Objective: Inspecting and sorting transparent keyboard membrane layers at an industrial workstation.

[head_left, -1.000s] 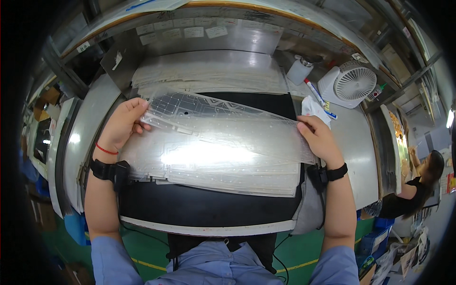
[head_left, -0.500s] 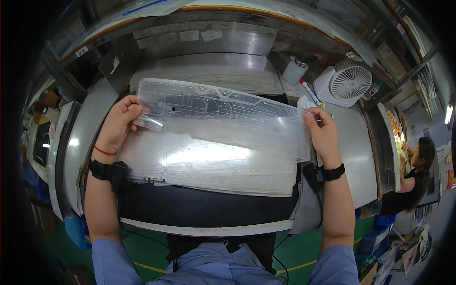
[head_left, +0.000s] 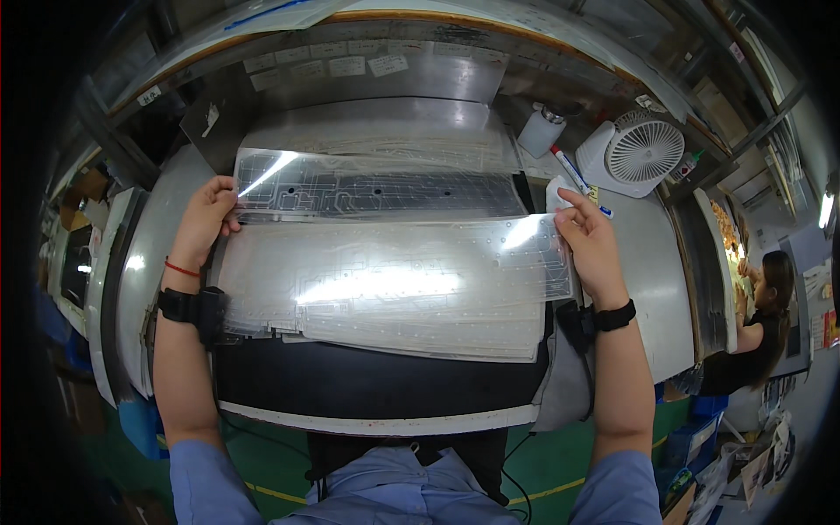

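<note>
A transparent plastic film printed with fine circuit traces (head_left: 328,194) stretches between my hands over the bench. At its left end, my left hand (head_left: 210,213) pinches the edge between thumb and fingers. My right hand (head_left: 586,234) grips the film's right corner, thumb against forefinger. Beneath lies a pile of similar translucent circuit films (head_left: 420,324), its edges uneven and its top shining with reflected light. Where the held film ends and the pile begins is hard to make out. A black mat (head_left: 376,372) lies under the pile.
Behind lies another stack of sheets (head_left: 376,131). A white fan (head_left: 632,153), a bottle with a metal top (head_left: 542,131) and a marker (head_left: 570,171) stand or lie at the back right. A person (head_left: 759,319) works farther right. A shelf edge (head_left: 420,16) overhangs the bench.
The film has come down flatter over the bench, its left end shifting left with my left hand. My right hand has stayed nearly in place, and the glare on the film has moved.
</note>
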Available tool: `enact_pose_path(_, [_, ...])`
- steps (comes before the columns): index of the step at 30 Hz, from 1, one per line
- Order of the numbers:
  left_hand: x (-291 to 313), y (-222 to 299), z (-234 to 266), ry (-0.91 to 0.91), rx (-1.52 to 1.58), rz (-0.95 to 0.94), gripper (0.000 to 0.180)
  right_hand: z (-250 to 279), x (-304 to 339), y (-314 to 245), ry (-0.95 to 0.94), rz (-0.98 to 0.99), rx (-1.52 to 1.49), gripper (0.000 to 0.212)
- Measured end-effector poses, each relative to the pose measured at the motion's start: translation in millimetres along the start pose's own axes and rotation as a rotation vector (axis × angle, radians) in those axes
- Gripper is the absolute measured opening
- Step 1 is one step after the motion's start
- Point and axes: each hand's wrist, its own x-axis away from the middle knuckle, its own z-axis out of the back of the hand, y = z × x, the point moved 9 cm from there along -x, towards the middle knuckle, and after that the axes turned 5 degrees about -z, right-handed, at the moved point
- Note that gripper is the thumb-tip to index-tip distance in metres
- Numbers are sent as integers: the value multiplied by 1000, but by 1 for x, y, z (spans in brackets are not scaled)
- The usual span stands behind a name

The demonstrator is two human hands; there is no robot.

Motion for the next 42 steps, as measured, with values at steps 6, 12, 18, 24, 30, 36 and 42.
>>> enact_pose_path(6, [-6, -4, 5, -72, 140, -40, 17, -2, 4, -7, -10, 56, -22, 31])
enact_pose_path(12, [-10, -10, 11, -21, 404, -26, 24, -2, 2, -10, 31, 147, 85, 26])
enact_pose_path(18, [-12, -13, 18, 24, 564, -56, 42, -1, 7, -11, 45, 137, 37, 23])
enact_pose_path(24, [-1, 12, -9, -93, 535, -14, 46, 6, 9, -18, 86, 204, 9, 20])
enact_pose_path(30, [15, 21, -39, -316, 198, 26, 29, 17, 7, -14, 188, 214, -42, 20])
enact_pose_path(36, [12, 18, -35, -289, 147, -31, 12, 13, 7, -12, 201, 160, -67, 23])
enact_pose_path(42, [6, 13, -26, -203, 355, -24, 13, 9, 11, -25, 187, 253, -145, 29])
